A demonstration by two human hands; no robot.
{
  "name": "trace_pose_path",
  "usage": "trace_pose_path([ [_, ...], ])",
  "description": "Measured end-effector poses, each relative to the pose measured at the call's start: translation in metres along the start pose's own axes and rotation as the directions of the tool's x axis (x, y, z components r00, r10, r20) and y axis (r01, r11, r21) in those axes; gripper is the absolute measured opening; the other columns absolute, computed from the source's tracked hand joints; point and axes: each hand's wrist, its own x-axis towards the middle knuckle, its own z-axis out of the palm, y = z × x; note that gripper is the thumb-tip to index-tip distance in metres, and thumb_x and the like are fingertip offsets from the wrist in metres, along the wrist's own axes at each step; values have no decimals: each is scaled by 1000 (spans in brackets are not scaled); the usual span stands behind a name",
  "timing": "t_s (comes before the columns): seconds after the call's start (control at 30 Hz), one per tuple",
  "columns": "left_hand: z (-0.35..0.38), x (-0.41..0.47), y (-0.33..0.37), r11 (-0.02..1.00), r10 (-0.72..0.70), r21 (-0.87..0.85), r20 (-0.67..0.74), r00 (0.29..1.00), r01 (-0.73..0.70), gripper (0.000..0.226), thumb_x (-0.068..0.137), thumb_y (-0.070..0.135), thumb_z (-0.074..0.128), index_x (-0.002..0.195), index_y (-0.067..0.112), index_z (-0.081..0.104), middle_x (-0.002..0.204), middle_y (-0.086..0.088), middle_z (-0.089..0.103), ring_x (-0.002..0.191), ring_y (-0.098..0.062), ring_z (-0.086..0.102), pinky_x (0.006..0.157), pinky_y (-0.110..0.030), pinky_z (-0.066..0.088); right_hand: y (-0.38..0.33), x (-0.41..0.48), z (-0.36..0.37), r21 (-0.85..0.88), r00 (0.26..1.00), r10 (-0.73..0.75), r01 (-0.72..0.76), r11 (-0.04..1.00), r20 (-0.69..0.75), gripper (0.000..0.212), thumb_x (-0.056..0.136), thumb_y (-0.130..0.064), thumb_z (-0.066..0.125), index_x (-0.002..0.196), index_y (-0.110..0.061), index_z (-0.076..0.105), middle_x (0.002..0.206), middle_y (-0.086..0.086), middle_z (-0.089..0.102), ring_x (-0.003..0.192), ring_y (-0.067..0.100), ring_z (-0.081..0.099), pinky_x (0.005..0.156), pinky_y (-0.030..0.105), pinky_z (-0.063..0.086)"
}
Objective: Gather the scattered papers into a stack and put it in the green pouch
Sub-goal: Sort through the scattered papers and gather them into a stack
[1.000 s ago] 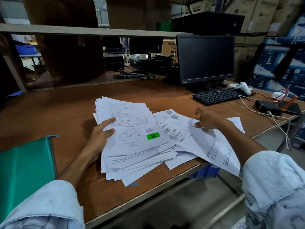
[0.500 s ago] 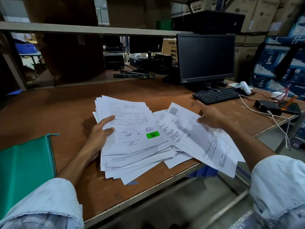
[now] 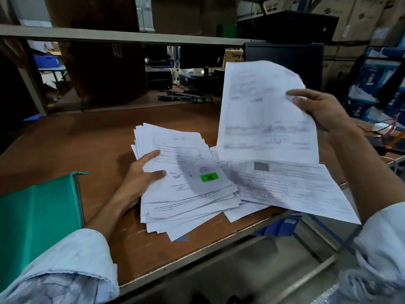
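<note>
A loose stack of printed papers (image 3: 188, 194) lies fanned on the brown table (image 3: 87, 145), its top sheet bearing a green sticker. My left hand (image 3: 140, 181) grips the stack's left edge, thumb on top. My right hand (image 3: 324, 113) holds one sheet (image 3: 265, 115) lifted upright above the table, blurred by motion. Under it more sheets (image 3: 295, 191) lie spread to the right, one overhanging the table's front edge. The green pouch (image 3: 37, 216) lies flat at the left, its zipper edge toward the stack.
A black monitor (image 3: 306, 53) stands behind the lifted sheet. A shelf (image 3: 109, 36) with boxes runs across the back. Cables and a small black device (image 3: 385, 139) sit at the far right. Cartons are stacked behind. The table's front edge is close below the papers.
My right hand has picked one sheet off the spread on the right and raised it upright. The left hand stays on the stack.
</note>
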Motion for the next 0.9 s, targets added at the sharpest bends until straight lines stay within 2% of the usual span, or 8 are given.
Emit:
trace_pose_path([
  [0.1,-1,2,0,999,7,36,-13,1000,-6,59,83,-3,75,137,18,60,127,1,62,108,-16,64,76,-20,57,15,-7,27,396,986,159,-166,903,52,25,97,-2,53,95,-15,74,96,6,76,85,21,74,76,41,62],
  [0.17,-2,3,-1,998,28,64,-30,999,-26,51,89,0,70,136,18,62,133,-1,60,116,-21,62,83,-22,53,44,-13,54,54,989,133,-137,989,68,24,92,4,58,87,-14,74,79,5,71,68,12,67,67,29,59],
  [0.23,-1,4,-2,999,33,42,-64,997,-31,37,98,8,60,134,15,63,135,-1,61,121,-20,60,84,-16,49,78,-18,82,-548,986,81,11,836,143,16,86,4,68,84,-10,74,63,-3,56,51,-1,48,50,13,39],
  [0.27,0,3,-1,1000,26,10,-84,996,-25,32,102,16,55,132,14,64,131,0,63,118,-16,61,82,-12,49,92,-20,97,-661,980,79,63,747,183,14,84,3,71,82,-11,72,62,-7,51,49,2,45,47,12,33],
  [0.4,3,-1,3,984,-79,-165,-117,990,59,43,103,47,44,111,15,74,105,1,77,100,-18,72,85,-30,55,110,-27,150,-607,981,104,16,794,162,14,86,-4,71,85,-16,65,78,-6,55,60,9,47,39,12,33],
  [0.53,3,0,3,967,-88,-243,-13,996,82,31,94,25,65,120,8,69,113,-7,75,102,-30,73,89,-40,56,111,-23,180,-601,983,161,-75,795,90,20,92,-1,62,92,-20,55,106,6,51,68,17,49,31,11,30],
  [0.67,0,1,-4,992,-44,-115,18,999,46,43,83,-8,70,122,9,67,112,-4,76,103,-31,72,81,-39,59,121,-23,191,-631,978,185,-85,771,93,19,94,-2,59,101,-18,54,103,2,46,75,20,52,43,19,39],
  [0.9,-2,5,-7,991,49,-123,5,999,-48,87,84,-6,72,147,37,33,137,5,58,117,-17,64,87,-36,58,110,3,111,-840,951,218,70,538,219,43,89,-25,72,128,-14,59,125,6,64,103,23,62,86,33,49],
])
